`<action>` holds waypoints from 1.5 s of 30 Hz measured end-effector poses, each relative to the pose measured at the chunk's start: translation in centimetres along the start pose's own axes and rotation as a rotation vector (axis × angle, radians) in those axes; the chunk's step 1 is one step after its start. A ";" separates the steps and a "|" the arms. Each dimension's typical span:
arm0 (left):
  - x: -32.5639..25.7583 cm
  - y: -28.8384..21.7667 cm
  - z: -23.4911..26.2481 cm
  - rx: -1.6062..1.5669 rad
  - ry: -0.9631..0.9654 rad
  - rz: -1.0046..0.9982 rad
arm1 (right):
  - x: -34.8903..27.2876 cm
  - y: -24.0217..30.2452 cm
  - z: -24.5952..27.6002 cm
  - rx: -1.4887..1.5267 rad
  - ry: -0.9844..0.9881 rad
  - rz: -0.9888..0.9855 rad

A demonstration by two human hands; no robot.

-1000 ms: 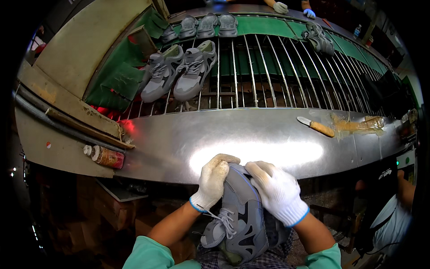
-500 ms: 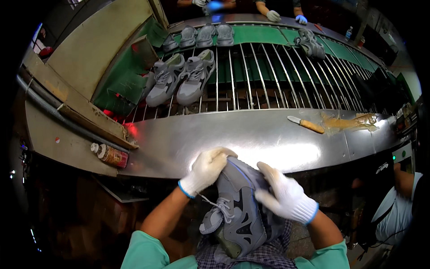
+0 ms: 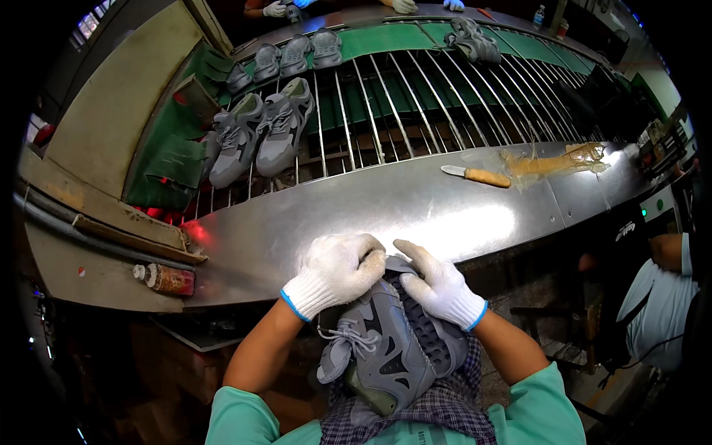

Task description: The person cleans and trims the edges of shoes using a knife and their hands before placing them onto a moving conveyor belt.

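A grey sneaker [image 3: 393, 356] with light laces lies tilted on its side against my checked apron, its toe pointing away from me. Along its right edge shows a grey sole [image 3: 441, 345] with dark lugs. My left hand [image 3: 337, 271], in a white glove, is closed at the toe end, thumb and fingers pinched on its edge. My right hand [image 3: 439, 285], also gloved, grips the sole side near the toe, its index finger reaching forward. The toe tip is partly covered by both gloves.
A metal ledge [image 3: 334, 211] runs ahead of me, with a wooden-handled knife [image 3: 478, 176] and brown tape [image 3: 556, 158] on it. Beyond, several grey sneakers [image 3: 285, 122] stand on a roller conveyor [image 3: 378, 111]. A stained bottle [image 3: 170, 279] lies left. People sit across and at right.
My left hand has shifted over the toe, its back now facing up. The right hand has closed in on the sole edge, and the lugged sole shows more. The view has turned right.
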State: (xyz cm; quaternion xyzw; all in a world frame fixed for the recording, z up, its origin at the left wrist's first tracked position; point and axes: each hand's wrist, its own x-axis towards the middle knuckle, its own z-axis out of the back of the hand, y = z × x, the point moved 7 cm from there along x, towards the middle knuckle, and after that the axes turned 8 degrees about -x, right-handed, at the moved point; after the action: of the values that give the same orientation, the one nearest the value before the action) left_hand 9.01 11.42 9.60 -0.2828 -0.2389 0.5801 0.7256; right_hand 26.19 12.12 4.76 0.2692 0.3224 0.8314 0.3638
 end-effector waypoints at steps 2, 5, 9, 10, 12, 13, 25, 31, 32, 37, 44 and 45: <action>0.0 0.2 0.1 0.017 -0.006 0.037 | -0.6 -0.6 -0.5 0.138 0.131 -0.219; 0.4 0.6 0.1 0.098 0.040 0.147 | -0.6 1.4 -0.5 -0.022 0.076 -0.043; 0.4 0.8 -0.3 0.131 0.050 0.209 | -0.9 4.0 1.1 -0.139 0.314 -0.094; 0.4 0.7 -0.2 0.123 0.032 0.202 | -1.2 4.2 1.2 -0.141 0.290 -0.028; 0.2 0.7 -0.1 0.106 0.002 0.188 | -2.2 4.6 1.4 -0.115 0.282 0.020; 0.1 0.8 -0.1 0.097 -0.010 0.181 | -2.8 4.8 1.7 -0.111 0.249 0.044; -4.2 5.4 -0.2 -0.813 -0.719 0.119 | -4.2 7.9 2.9 -0.279 0.296 0.170; -6.2 6.7 -1.6 -1.281 -0.599 0.408 | -0.7 6.5 3.0 -0.162 0.167 0.055; -6.1 5.3 -0.9 -1.292 -0.576 0.344 | 0.7 6.9 3.1 -0.035 0.170 0.019; -6.5 -1.1 2.7 -1.118 -0.632 0.021 | 6.3 12.1 3.4 0.026 0.357 0.104; -9.9 0.3 2.2 -1.300 -0.708 0.154 | -2.1 8.2 2.0 0.155 0.507 -0.122; -9.5 0.1 2.4 -1.286 -0.704 0.142 | -2.2 8.0 2.3 0.145 0.472 -0.096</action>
State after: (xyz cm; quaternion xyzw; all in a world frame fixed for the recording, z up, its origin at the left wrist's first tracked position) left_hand 5.29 2.43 11.07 -0.4642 -0.7318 0.4274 0.2576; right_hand 25.64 6.93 11.67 0.0773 0.4696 0.8277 0.2974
